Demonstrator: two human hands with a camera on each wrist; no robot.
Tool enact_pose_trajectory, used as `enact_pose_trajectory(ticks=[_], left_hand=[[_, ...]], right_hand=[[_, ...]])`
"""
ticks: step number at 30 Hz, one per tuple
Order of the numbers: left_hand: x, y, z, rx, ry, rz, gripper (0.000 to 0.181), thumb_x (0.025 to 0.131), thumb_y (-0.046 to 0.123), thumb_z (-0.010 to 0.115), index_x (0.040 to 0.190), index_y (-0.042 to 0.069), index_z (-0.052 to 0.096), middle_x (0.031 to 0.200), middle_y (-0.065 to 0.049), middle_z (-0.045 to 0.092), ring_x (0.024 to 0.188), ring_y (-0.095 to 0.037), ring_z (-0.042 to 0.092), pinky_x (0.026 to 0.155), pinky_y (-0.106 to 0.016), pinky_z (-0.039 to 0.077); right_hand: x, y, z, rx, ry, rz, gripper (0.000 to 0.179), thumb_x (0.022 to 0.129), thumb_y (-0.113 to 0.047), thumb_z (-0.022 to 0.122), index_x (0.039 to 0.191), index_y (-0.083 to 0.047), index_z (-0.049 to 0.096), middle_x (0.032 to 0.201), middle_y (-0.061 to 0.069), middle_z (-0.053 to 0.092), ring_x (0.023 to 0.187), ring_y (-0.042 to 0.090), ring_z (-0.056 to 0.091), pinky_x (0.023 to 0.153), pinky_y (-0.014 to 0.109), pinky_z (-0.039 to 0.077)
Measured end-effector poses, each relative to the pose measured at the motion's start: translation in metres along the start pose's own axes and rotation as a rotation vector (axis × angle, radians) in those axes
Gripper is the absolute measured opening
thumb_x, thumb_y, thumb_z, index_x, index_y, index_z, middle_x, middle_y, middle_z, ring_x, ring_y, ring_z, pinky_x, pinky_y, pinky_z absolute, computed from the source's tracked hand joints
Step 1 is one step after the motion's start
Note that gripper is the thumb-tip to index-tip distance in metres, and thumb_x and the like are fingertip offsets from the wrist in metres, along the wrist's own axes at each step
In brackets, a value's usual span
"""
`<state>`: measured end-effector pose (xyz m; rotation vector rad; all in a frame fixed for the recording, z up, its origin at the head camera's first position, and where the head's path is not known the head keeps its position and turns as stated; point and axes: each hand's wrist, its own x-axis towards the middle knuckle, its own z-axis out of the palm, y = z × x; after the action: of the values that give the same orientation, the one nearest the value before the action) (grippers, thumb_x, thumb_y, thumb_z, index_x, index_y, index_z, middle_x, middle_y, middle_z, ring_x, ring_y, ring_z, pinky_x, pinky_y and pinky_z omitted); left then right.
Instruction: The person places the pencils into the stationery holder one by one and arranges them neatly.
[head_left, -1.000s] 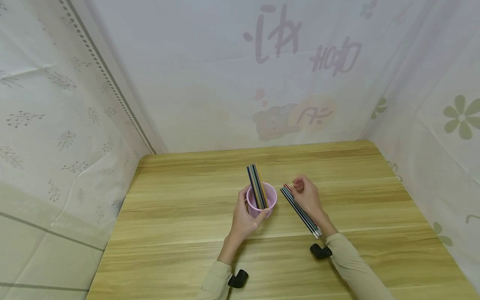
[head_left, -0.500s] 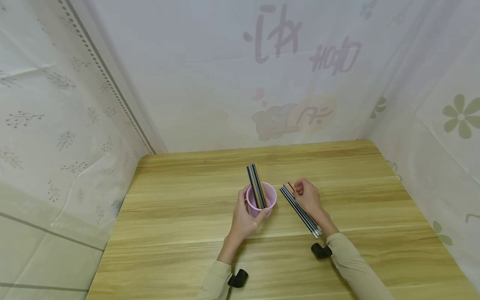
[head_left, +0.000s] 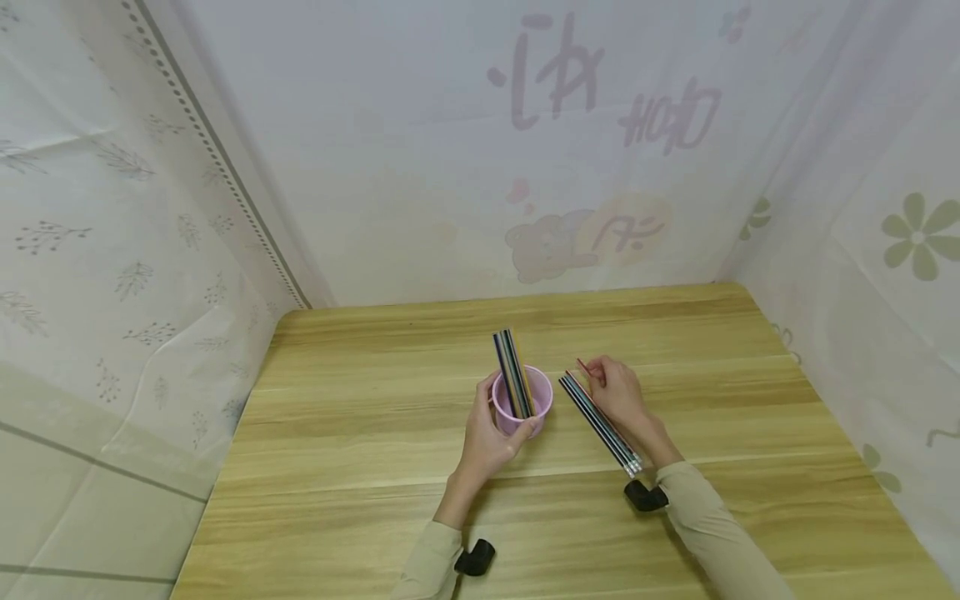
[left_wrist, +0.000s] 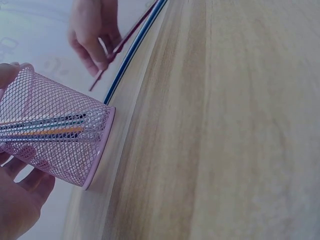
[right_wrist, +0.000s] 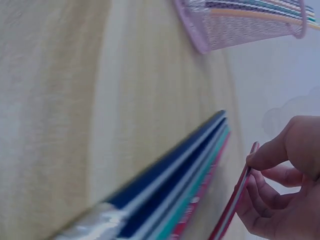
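Note:
In the head view my left hand [head_left: 487,437] grips a pink mesh pencil cup [head_left: 545,402] round its side. Several pencils [head_left: 512,375] in dark, green and yellow colours lean in it, their tops sticking out past the rim. To the right, my right hand [head_left: 618,396] pinches a red pencil [right_wrist: 234,205] between thumb and fingers. Its front end is raised, as the right wrist view shows. Beside that hand lies a row of pencils [head_left: 600,423] on the table, blue, green and red, with silver ends towards me.
The wooden table [head_left: 360,400] meets a printed cloth wall [head_left: 420,208] at its back edge. More patterned cloth hangs on the left and right. A black curved mount [head_left: 476,557] sits at the left wrist, and another black mount [head_left: 645,497] at the right.
The right hand has drawn the red pencil away from the row and lifted its front end, shifting slightly right. The left hand and cup have stayed in place.

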<state>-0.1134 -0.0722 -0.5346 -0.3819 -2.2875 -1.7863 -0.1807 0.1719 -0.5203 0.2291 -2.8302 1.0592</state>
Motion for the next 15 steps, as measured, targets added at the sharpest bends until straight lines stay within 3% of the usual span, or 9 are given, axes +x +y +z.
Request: enact_pose_trajectory(ticks=[9,15], left_hand=[[0.000,0.000,0.000,-0.039,0.014,0.034,0.089,0.076,0.015,0.088,0.150,0.011,0.039,0.142,-0.016,0.054,0.126,-0.034,0.058,0.105,-0.053,0.052],[-0.001,0.001,0.000,-0.016,0.004,0.011,0.090,0.076,0.016,0.087,0.150,0.012,0.037,0.143,-0.012,0.053,0.127,-0.029,0.057,0.108,-0.046,0.051]], right_hand=[[0.004,-0.024,-0.015,0.044,0.056,-0.078,0.024,0.088,0.007,0.056,0.110,0.006,0.066,0.088,0.017,0.066,0.080,0.029,0.064,0.072,0.040,0.053],[0.004,-0.048,-0.026,0.078,0.065,-0.111,0.025,0.092,0.006,0.055,0.115,0.006,0.063,0.095,0.019,0.066,0.087,0.031,0.065,0.075,0.040,0.058]])
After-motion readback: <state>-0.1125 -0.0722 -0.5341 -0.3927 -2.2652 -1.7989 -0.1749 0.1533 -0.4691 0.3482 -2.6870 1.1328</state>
